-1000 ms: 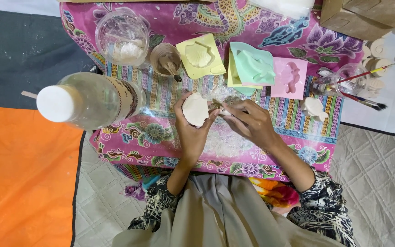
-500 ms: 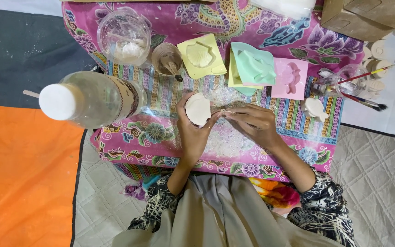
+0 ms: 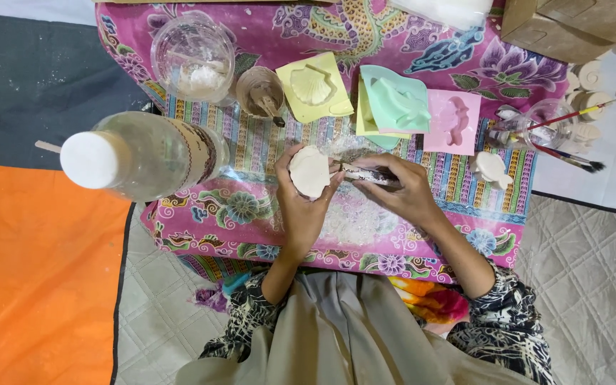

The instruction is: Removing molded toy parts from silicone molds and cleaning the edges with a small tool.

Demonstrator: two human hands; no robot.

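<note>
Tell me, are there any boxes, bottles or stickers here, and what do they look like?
Clear plastic bottle: lying left of the hands, white cap, with a brownish label wrapped around it.
Cardboard boxes: top right corner, plain brown.
Clear plastic bag: top edge, white stuff inside.
No signs or screens.

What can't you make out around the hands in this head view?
- Tool in the right hand: mostly covered by the fingers, so its kind is unclear.
- Underside of the white cast: hidden by the left hand.
- Box: cut off by the top edge.
- Contents of the brown cup: too small to tell.
</note>
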